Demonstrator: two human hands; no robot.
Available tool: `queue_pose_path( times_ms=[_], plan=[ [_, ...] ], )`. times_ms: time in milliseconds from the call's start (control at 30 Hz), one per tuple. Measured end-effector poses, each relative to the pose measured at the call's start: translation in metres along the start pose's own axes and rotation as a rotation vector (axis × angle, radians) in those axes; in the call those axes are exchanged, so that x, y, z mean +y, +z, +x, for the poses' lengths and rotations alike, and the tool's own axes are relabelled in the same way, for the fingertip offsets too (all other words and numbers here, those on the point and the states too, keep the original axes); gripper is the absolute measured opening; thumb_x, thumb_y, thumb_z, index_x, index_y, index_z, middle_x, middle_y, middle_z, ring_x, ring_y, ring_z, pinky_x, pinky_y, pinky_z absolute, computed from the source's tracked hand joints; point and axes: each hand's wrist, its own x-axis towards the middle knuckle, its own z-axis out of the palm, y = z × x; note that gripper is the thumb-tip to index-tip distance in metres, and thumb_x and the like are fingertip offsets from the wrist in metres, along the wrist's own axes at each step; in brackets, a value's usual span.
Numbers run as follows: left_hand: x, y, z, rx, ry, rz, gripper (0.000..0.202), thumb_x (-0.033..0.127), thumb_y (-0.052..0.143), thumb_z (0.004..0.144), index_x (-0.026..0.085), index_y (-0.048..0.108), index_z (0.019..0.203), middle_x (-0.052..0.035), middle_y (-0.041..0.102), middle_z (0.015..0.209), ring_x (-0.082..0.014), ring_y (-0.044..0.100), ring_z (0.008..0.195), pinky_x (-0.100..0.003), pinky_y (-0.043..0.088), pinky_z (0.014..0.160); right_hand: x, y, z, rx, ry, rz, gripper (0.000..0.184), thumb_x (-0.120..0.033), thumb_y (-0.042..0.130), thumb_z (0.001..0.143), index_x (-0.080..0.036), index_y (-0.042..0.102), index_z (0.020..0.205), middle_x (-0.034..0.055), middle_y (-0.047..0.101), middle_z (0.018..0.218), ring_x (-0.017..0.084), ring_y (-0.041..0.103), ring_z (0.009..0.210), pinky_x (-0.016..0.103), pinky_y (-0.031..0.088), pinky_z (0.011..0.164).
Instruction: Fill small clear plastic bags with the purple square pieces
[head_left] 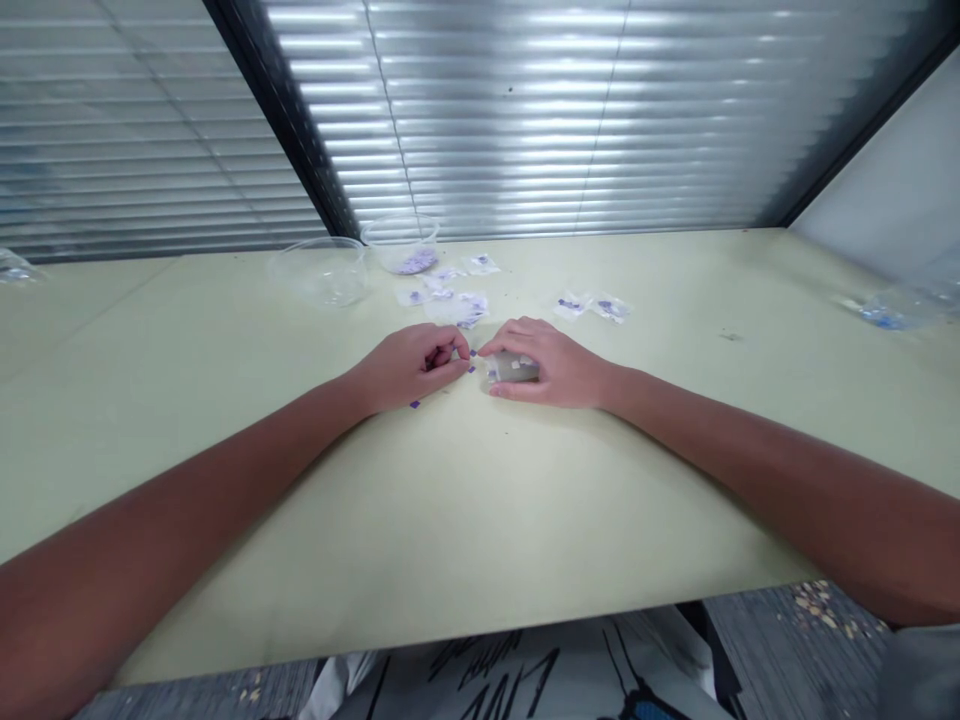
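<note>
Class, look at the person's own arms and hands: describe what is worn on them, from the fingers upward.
The left hand and the right hand are bare: no gloves, rings or watch show. The forearms are uncovered too, with no sleeves, bands or markings visible as far as the frame reaches.

The table (465,520) under my arms is a smooth, matt sheet, pale and dull, with hardly any shine. The pouch (517,368) under my right hand (547,360) is thin clear plastic film, slightly glossy and crinkled. The loose pouches (461,305) further off are the same shiny film. Both bowls (321,270) are clear, glossy plastic. The tiny purple chips (414,404) by my left hand (412,365) look flat and matt. The blinds (570,120) have sleek, metal-looking slats that catch bright glare. The floor (757,640) below looks like rough grey carpet.
</note>
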Motion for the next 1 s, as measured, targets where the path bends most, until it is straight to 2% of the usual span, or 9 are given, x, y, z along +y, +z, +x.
queue_pose_path(
  times_ms=[1000],
  plan=[
    [0.0003,-0.0003,-0.0011,-0.003,-0.012,-0.001,0.022,0.044,0.063,0.1,0.024,0.071,0.101,0.0034,0.055,0.071,-0.0158,0.053,0.067,-0.026,0.039,0.063,0.0009,0.0001,0.0001,0.001,0.0,0.004,0.038,-0.051,0.073,0.098,-0.028,0.07,0.128,0.0093,0.072,0.119,0.03,0.064,0.115,0.048,0.046,0.106]
  ],
)
